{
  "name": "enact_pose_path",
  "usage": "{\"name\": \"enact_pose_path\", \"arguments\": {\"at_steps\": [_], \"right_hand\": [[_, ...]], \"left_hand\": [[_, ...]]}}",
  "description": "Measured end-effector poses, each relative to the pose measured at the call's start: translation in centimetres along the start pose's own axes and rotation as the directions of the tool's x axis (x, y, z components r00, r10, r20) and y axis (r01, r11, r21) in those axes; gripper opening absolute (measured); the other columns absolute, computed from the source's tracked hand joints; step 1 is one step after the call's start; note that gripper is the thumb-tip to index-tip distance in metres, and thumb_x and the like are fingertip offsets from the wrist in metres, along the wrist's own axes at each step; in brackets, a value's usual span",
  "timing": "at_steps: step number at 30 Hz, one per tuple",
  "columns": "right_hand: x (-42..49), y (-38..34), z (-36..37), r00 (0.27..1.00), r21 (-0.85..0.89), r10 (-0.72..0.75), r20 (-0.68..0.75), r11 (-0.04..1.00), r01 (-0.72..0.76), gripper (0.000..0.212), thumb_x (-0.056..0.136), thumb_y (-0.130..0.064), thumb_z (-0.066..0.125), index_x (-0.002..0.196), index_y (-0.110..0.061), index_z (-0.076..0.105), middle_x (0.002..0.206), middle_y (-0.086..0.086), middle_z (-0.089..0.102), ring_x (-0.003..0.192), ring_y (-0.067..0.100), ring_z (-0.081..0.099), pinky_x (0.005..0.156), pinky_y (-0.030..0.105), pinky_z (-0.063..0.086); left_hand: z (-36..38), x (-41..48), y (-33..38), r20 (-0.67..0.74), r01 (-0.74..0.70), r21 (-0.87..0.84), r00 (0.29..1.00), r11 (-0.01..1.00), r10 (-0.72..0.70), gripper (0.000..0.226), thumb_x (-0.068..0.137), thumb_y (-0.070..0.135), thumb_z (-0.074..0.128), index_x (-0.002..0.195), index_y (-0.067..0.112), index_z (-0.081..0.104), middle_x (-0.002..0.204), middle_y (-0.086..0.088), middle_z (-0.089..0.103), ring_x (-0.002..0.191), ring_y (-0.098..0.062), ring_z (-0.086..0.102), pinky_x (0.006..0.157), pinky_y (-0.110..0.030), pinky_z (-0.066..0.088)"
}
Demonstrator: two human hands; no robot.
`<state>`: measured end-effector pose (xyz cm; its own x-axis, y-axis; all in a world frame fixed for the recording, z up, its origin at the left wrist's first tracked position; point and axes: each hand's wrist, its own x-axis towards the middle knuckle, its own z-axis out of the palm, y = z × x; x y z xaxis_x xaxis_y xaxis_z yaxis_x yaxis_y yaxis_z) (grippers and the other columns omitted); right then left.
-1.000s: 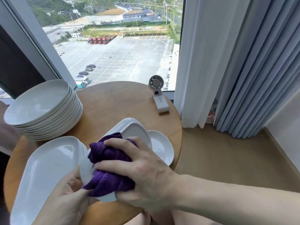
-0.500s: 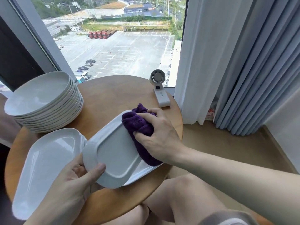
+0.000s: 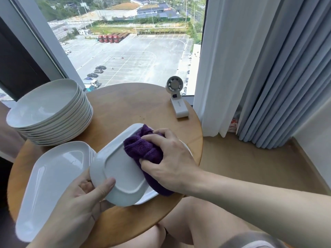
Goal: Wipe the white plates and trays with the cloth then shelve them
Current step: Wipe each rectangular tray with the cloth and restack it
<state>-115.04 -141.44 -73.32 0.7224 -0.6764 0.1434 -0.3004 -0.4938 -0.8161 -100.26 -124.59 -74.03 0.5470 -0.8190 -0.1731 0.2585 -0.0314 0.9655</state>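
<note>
**A:** Where is the tray (image 3: 116, 169)?

**B:** It's held tilted over the near right of the tabletop (image 3: 134, 108). A raised foot ring shows, so I take it the underside faces up. The left hand (image 3: 78, 208) pinches its near end, thumb on top and fingers underneath. The right hand (image 3: 170, 161) is curled round the cloth (image 3: 143, 151) and presses it onto the tray's far right part.

**A:** How will it handle?

**B:** It looks like glazed ceramic, so I'd judge it stiff, fairly heavy and slick, and likely to chip if knocked. The short end is a good place to hold it, with the thumb over the rim and the fingers under. Hard pressure at the far end would lever against that pinch, so the grip needs to be firm. The cloth is plush and soft, and it bunches easily in a fist.

**A:** And the surface and the room?

**B:** The tabletop is round, wooden and crowded. Plates (image 3: 48, 111) are stacked at the far left, and a tray stack (image 3: 52, 181) sits near left, just beside the held tray. A white edge shows under the tray at the right, but I cannot tell what it is. A small fan (image 3: 176, 100) stands at the far right edge. Beyond it is a window (image 3: 129, 51), with curtains (image 3: 277, 77) and bare floor (image 3: 241, 167) to the right. No shelf is in view.
</note>
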Motion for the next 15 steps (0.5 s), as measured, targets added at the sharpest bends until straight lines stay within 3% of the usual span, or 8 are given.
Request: {"name": "enact_pose_path", "arguments": {"at_steps": [5,9,12,15], "right_hand": [[-2.8,-1.7,1.0,0.969,0.008,-0.213,0.129,0.977,0.213,0.057,0.077,-0.033,0.078,0.131,-0.04,0.061,0.141,-0.011,0.041,0.127,0.016,0.048,0.11,0.035,0.042],[-3.6,-1.8,1.1,0.927,0.028,-0.323,0.193,0.946,0.324,0.061,0.076,-0.026,0.082,0.134,-0.032,0.064,0.146,-0.004,0.043,0.13,0.022,0.048,0.111,0.039,0.041],[-2.9,-1.3,0.8,0.931,0.003,-0.319,0.178,0.946,0.324,0.059,0.076,-0.031,0.081,0.133,-0.034,0.063,0.143,-0.008,0.045,0.127,0.019,0.051,0.107,0.039,0.045],[-1.4,-0.4,0.3,0.981,-0.071,-0.169,0.093,0.982,0.176,0.056,0.075,-0.044,0.074,0.13,-0.043,0.062,0.138,-0.015,0.044,0.123,0.013,0.051,0.105,0.033,0.045]], "left_hand": [[-0.2,0.1,0.0,0.034,0.005,-0.02,0.999,1.0,-0.005,0.042,0.079,0.004,0.059,0.117,0.016,0.075,0.119,-0.02,0.072,0.096,-0.031,0.075,0.067,-0.039,0.063],[-0.1,0.2,0.1,0.024,-0.039,-0.028,0.999,0.999,0.04,0.045,0.067,0.001,0.061,0.104,0.018,0.081,0.105,-0.018,0.077,0.087,-0.025,0.077,0.066,-0.032,0.062],[0.1,0.0,0.4,0.027,-0.052,0.008,0.998,0.999,0.052,0.039,0.072,0.004,0.065,0.106,0.016,0.079,0.106,-0.019,0.076,0.087,-0.026,0.077,0.062,-0.031,0.061],[0.0,-0.1,0.8,0.002,-0.047,0.054,0.999,0.997,0.047,0.036,0.075,0.007,0.068,0.109,0.016,0.078,0.108,-0.021,0.075,0.089,-0.03,0.076,0.062,-0.031,0.061]]}}
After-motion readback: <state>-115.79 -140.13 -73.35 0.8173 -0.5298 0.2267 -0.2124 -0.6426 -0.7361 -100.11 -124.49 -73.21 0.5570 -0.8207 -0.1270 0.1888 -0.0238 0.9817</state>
